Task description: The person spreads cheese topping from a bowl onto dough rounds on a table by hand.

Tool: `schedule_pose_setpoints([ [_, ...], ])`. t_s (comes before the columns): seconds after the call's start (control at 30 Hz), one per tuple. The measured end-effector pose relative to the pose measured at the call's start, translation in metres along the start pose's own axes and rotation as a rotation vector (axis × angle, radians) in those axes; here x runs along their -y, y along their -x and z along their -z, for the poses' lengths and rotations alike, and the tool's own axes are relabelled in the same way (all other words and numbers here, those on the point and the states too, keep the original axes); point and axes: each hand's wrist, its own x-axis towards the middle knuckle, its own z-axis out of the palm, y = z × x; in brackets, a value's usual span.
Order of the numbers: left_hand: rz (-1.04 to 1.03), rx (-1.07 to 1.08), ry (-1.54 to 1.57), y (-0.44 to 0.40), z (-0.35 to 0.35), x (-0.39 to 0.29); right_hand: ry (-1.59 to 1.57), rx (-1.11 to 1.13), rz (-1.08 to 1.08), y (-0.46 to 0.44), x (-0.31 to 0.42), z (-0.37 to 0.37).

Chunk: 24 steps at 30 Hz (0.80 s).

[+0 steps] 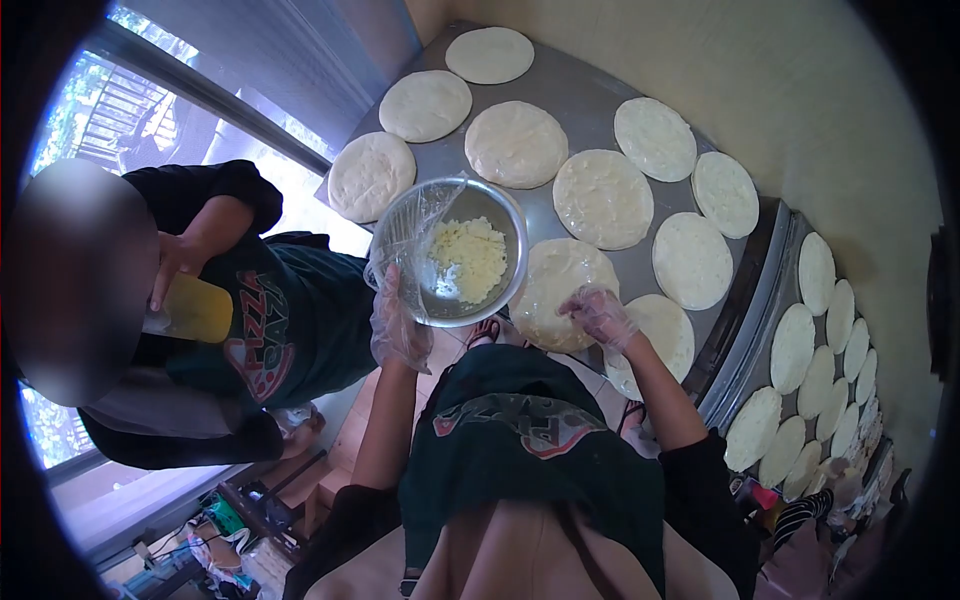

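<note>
My left hand, in a clear plastic glove, grips the near left edge of a steel bowl. Crumbly pale yellow shreds, which look like grated cheese, lie in the bowl. Clear plastic film hangs over its left side. Also gloved, my right hand is just above the near right part of a glossy round of dough. Its fingers are bent together, and what they hold, if anything, is too small to make out. Another dough round lies partly beneath my right wrist.
Several flat dough rounds cover the grey metal table. More rounds lie on a second surface at the right, past a raised metal edge. Close on my left, a person holds a yellow cup.
</note>
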Motion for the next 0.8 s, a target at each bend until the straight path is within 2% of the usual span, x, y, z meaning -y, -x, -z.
schedule_pose_setpoints([
  [0.07,-0.032,-0.009,0.022,-0.001,-0.002,-0.001,-0.097,-0.009,-0.053,-0.008,0.001,-0.007],
  [0.13,0.278,-0.045,0.61,-0.004,-0.005,-0.012,-0.192,-0.018,-0.105,-0.016,0.0,-0.012],
  [0.2,0.262,-0.038,0.629,-0.004,-0.01,-0.003,0.045,-0.127,0.091,-0.024,0.001,-0.012],
  [0.23,0.245,-0.03,0.649,-0.004,-0.011,0.0,0.045,-0.126,0.092,-0.027,0.001,-0.011],
  [0.27,0.246,-0.032,0.648,-0.003,-0.01,0.001,0.026,-0.079,0.027,-0.03,0.001,-0.009],
  [0.33,-0.031,-0.004,0.097,0.0,-0.008,0.002,0.009,-0.029,-0.036,-0.038,-0.009,-0.011],
  [0.37,-0.03,-0.006,0.096,0.0,-0.008,0.007,-0.188,-0.076,-0.032,-0.043,-0.028,-0.02],
  [0.4,0.247,-0.008,0.481,-0.001,-0.011,0.014,-0.386,-0.123,-0.028,-0.046,-0.033,-0.022],
  [0.43,0.524,-0.01,0.866,0.0,-0.013,0.02,-0.386,-0.122,-0.027,-0.049,-0.04,-0.022],
  [0.5,0.473,-0.045,0.828,0.002,-0.01,0.009,0.017,-0.174,0.074,-0.052,-0.042,-0.016],
  [0.53,0.423,-0.077,0.791,0.003,-0.01,0.006,0.018,-0.173,0.075,-0.051,-0.045,-0.016],
  [0.57,0.422,-0.078,0.791,0.001,-0.009,0.006,-0.184,-0.148,0.017,-0.051,-0.047,-0.015],
  [0.6,0.573,-0.093,0.982,-0.002,-0.008,0.008,-0.385,-0.122,-0.041,-0.049,-0.048,-0.016],
  [0.63,0.725,-0.107,1.172,-0.005,-0.007,0.008,-0.384,-0.122,-0.041,-0.047,-0.05,-0.014],
  [0.7,0.75,-0.129,1.186,-0.007,-0.005,-0.002,0.053,-0.162,-0.036,-0.038,-0.033,0.001],
  [0.8,0.761,-0.13,1.229,-0.006,-0.006,0.001,0.141,-0.148,0.003,-0.029,-0.043,0.007],
])
